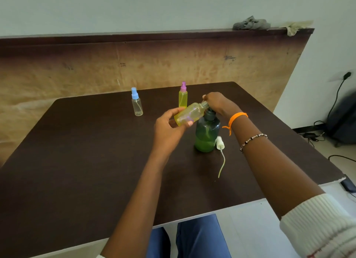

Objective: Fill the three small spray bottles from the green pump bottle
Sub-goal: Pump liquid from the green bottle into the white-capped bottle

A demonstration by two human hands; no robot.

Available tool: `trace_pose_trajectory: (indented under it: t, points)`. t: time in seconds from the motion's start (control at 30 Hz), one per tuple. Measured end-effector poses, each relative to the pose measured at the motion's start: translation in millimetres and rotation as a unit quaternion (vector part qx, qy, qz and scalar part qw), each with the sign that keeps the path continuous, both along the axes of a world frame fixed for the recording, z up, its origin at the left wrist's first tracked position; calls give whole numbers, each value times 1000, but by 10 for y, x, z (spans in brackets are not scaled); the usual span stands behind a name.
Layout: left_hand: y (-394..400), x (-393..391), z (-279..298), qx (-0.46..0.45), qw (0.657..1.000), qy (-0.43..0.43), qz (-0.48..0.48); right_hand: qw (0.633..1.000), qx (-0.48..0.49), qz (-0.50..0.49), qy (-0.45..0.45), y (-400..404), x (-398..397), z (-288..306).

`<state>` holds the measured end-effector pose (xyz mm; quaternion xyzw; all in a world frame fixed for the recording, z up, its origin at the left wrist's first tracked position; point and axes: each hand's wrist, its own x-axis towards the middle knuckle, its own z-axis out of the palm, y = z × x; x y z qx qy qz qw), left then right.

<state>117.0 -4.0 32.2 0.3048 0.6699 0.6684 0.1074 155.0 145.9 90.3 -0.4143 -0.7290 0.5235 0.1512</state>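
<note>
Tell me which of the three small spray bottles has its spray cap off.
The bottle gripped by the left hand, tilted at the green pump bottle: its white cap lies on the table. The blue-capped and purple-capped bottles stand capped.

Two spray bottles point(137, 103) point(183, 97) stand behind the pump bottle point(207, 134) on the table point(77, 151).

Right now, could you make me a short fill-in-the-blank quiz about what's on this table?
1. The left hand holds a tilted small bottle filled with ____ liquid.
2. The right hand presses on the ____ pump bottle.
3. The empty clear bottle has a ____ spray cap.
4. The loose white sprayer lies on the ____.

Missing words: yellow; green; blue; table
</note>
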Motion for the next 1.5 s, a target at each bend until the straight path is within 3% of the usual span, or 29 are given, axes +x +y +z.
trace_pose_trajectory:
  t: [0.2, 0.37, 0.67, 0.77, 0.9, 1.17, 1.33, 1.5]
  points:
    - [-20, -20, -1, -9, 1000, 4, -2, 997, 45, 45, -46, -48, 21, 46]
    - [-29, 8, 55, -6, 1000, 1, -9, 998, 2, 50, -47, -80, 70, 213]
    - [-4, 0, -36, -9, 1000, -13, -4, 1000, -15, -17, -4, -72, 48, 91]
    - [-9, 7, -30, -4, 1000, -18, -6, 998, 24, 21, -48, -102, 29, 104]
    - [-27, 17, 26, 4, 1000, -16, -15, 998, -17, 46, -47, -65, 43, 171]
    - [10, -12, -42, 0, 1000, -15, -8, 989, 83, 54, -109, -64, -3, 67]
    - [-20, -6, -31, -2, 1000, -19, -18, 990, 90, 68, -87, -15, 15, 38]
    - [-42, -14, 26, 1, 1000, -17, -23, 980, 114, 99, -133, -64, 29, 304]
